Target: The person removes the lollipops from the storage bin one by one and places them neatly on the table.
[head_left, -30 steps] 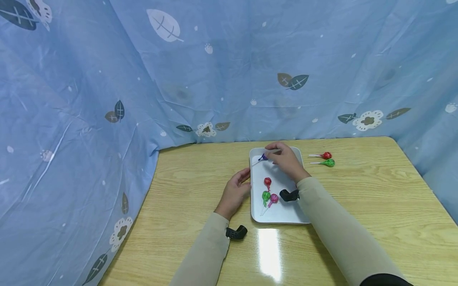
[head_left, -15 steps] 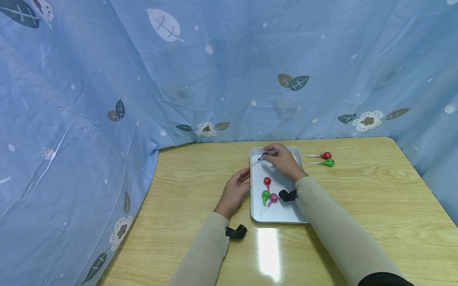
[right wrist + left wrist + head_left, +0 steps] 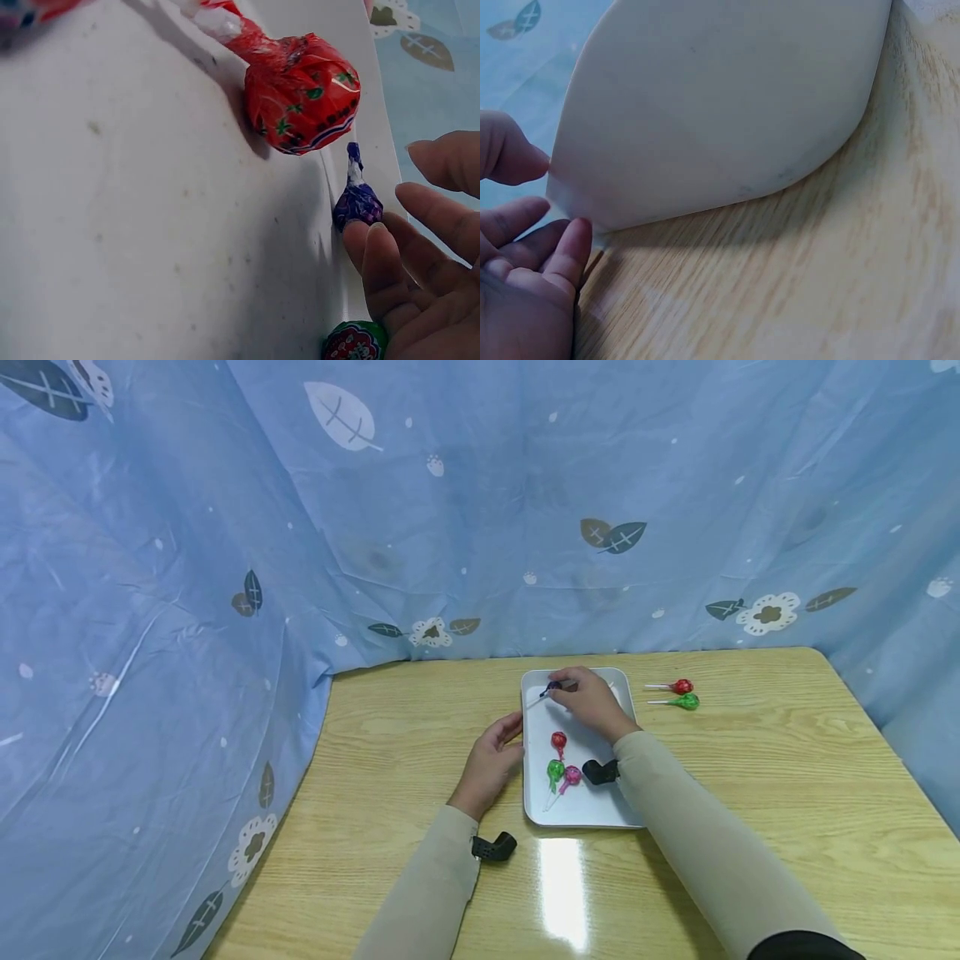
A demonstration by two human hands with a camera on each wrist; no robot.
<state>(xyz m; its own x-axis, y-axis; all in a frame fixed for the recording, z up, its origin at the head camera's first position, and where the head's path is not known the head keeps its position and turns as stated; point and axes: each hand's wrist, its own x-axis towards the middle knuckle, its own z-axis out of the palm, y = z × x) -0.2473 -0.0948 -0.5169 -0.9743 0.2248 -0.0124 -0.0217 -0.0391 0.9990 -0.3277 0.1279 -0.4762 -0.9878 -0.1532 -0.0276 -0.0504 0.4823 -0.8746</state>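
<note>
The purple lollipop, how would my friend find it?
Find the white tray on the wooden table. Near its far left corner, by the right hand, is the purple lollipop. Only its wrapper is purple; the other lollipops are red, green or pink.

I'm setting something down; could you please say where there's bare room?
The light wooden table is bare between the blue patterned curtain and left hand, and right of the round green-wrapped lollipop outside the white rectangular tray. The tray is crowded with lollipops and the right hand.
</note>
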